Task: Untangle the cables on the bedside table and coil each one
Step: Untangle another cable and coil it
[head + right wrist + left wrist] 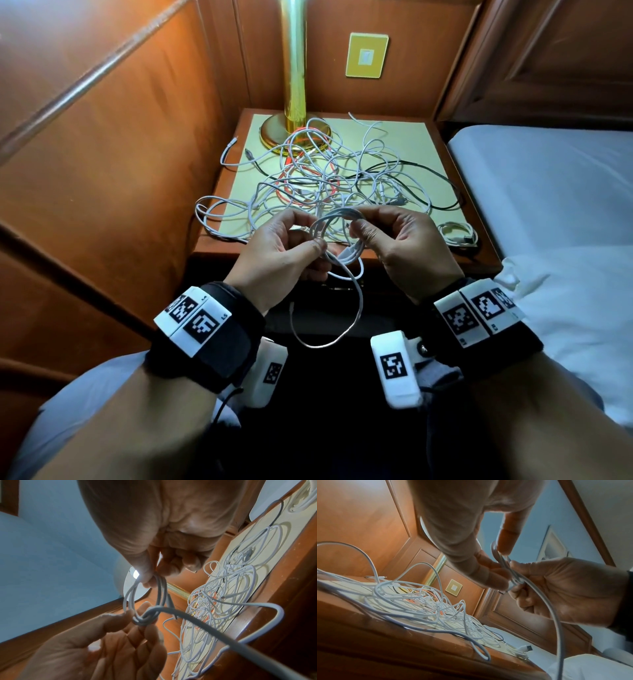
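Hands up front of the bedside table (459,236): left hand (277,253) and right hand (407,246) both pinching a small white cable coil (337,224), tail dangling; tangled cables (329,174) behind.

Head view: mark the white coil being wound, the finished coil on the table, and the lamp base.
white coil being wound (337,219), head view, top arc between both hands
finished coil (457,234), head view, its looped strands
lamp base (274,132), head view, left brass rim

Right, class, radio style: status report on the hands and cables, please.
Left hand and right hand both pinch a part-wound white cable, tail hanging. One coil done. Tangle remains on bedside table.
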Demonstrator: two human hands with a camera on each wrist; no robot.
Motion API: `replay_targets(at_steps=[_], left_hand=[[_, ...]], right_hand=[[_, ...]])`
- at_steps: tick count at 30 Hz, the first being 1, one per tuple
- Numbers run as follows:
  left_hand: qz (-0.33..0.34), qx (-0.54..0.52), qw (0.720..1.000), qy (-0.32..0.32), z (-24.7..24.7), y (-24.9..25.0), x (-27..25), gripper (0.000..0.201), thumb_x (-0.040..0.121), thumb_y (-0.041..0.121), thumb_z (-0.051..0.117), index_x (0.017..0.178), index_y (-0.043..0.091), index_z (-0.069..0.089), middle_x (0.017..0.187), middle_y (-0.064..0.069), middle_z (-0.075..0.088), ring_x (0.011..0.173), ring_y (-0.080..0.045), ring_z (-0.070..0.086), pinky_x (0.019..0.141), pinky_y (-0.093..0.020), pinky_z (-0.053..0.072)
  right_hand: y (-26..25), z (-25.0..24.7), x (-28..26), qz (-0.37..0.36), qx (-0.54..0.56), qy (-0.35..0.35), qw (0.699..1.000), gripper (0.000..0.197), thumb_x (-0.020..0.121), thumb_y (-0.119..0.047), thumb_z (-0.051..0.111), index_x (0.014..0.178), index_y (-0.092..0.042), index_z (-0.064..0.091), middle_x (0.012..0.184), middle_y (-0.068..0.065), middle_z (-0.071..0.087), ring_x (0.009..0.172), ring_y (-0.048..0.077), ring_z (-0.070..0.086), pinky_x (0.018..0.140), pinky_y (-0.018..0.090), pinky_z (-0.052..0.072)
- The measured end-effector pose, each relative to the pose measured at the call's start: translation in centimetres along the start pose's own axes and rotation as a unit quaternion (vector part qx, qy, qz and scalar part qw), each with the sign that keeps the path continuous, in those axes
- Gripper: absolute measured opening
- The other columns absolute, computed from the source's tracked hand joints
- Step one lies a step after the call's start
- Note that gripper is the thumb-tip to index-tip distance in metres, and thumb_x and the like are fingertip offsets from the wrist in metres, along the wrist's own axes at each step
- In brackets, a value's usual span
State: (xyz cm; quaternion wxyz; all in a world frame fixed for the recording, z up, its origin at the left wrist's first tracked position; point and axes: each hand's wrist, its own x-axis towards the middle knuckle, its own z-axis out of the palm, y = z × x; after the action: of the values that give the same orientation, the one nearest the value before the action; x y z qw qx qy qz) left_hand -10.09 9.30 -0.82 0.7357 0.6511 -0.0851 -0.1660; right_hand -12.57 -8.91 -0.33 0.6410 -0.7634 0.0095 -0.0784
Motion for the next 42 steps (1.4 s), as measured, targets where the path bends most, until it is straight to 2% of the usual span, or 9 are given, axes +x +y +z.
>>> replay_targets(at_steps=[4,9,15,18,23,29,35,38,42], left_hand=[[0.021,0.087,0.996,-0.004,-0.3,-0.1,-0.1,0.016,0.090,0.028,0.063,0.096,0.014,0.061,0.088,-0.014,0.071,0.073,-0.025,0.064,0.064,-0.040,0.056],[0.118,0.235,0.965,0.020,-0.8,-0.8,0.4,0.022,0.101,0.020,0.057,0.087,0.013,0.073,0.072,0.008,0.068,0.062,-0.003,0.060,0.061,-0.026,0.049],[0.058,0.097,0.993,-0.028,-0.6,-0.6,0.6,0.026,0.090,0.033,0.058,0.082,0.015,0.074,0.075,-0.008,0.068,0.072,-0.026,0.059,0.062,-0.032,0.053],[0.028,0.060,0.997,-0.042,-0.6,-0.4,0.5,0.030,0.089,0.035,0.053,0.088,0.010,0.070,0.075,-0.008,0.063,0.070,-0.023,0.055,0.054,-0.029,0.047],[0.009,0.037,0.998,-0.053,-0.5,-0.8,0.4,0.029,0.090,0.036,0.048,0.081,0.013,0.065,0.076,-0.006,0.061,0.067,-0.014,0.054,0.057,-0.030,0.039],[-0.046,0.041,0.996,-0.063,-1.0,-0.5,0.8,0.025,0.079,0.030,0.046,0.087,0.009,0.056,0.066,-0.003,0.061,0.061,-0.018,0.055,0.057,-0.031,0.041],[0.085,0.210,0.972,-0.067,-1.2,-0.7,0.4,0.040,0.095,0.040,0.047,0.081,0.005,0.059,0.071,-0.006,0.061,0.067,-0.018,0.054,0.067,-0.035,0.045],[0.081,0.161,0.983,-0.042,-1.1,-0.5,0.5,0.038,0.095,0.040,0.050,0.079,0.006,0.057,0.071,-0.018,0.057,0.065,-0.025,0.056,0.066,-0.043,0.051],[0.028,0.005,1.000,0.006,-0.4,-0.1,0.3,0.029,0.106,0.022,0.043,0.083,0.006,0.052,0.072,-0.009,0.056,0.060,-0.020,0.058,0.061,-0.037,0.056]], right_hand=[[-0.1,-0.1,-0.2,-0.014,-0.067,-0.043,0.997,0.018,0.095,-0.008,0.065,0.104,-0.020,0.076,0.097,0.000,0.078,0.093,0.016,0.073,0.088,0.029,0.058],[0.0,-0.1,-0.2,-0.008,-0.065,-0.034,0.997,0.017,0.092,-0.006,0.069,0.107,-0.011,0.076,0.094,0.000,0.078,0.084,0.012,0.074,0.073,0.022,0.059],[0.5,-0.3,0.1,-0.033,-0.064,0.052,0.996,0.019,0.080,-0.011,0.083,0.088,-0.009,0.067,0.081,0.008,0.073,0.076,0.022,0.072,0.065,0.024,0.057],[0.3,-0.3,0.0,-0.041,-0.037,0.032,0.998,0.022,0.077,-0.008,0.085,0.085,-0.002,0.064,0.079,0.016,0.072,0.074,0.033,0.072,0.065,0.037,0.061],[-0.3,0.1,-0.4,-0.053,-0.032,0.012,0.998,0.028,0.072,-0.005,0.087,0.085,0.003,0.064,0.078,0.015,0.073,0.073,0.032,0.073,0.068,0.046,0.062],[-0.3,0.2,-0.6,-0.082,-0.076,0.000,0.994,0.030,0.070,-0.008,0.089,0.086,-0.003,0.064,0.083,0.003,0.075,0.074,0.018,0.074,0.071,0.041,0.062],[0.1,0.2,-0.5,-0.116,-0.132,-0.013,0.984,0.030,0.072,-0.013,0.089,0.088,-0.007,0.064,0.083,0.002,0.072,0.076,0.017,0.071,0.072,0.043,0.060],[0.2,0.4,-0.4,-0.102,-0.099,-0.012,0.990,0.029,0.074,-0.013,0.087,0.093,-0.008,0.065,0.087,0.005,0.072,0.081,0.018,0.071,0.078,0.037,0.060],[0.4,0.5,-0.2,-0.040,-0.093,-0.041,0.994,0.025,0.082,-0.017,0.082,0.104,-0.019,0.069,0.088,0.003,0.072,0.081,0.017,0.071,0.077,0.035,0.060]])
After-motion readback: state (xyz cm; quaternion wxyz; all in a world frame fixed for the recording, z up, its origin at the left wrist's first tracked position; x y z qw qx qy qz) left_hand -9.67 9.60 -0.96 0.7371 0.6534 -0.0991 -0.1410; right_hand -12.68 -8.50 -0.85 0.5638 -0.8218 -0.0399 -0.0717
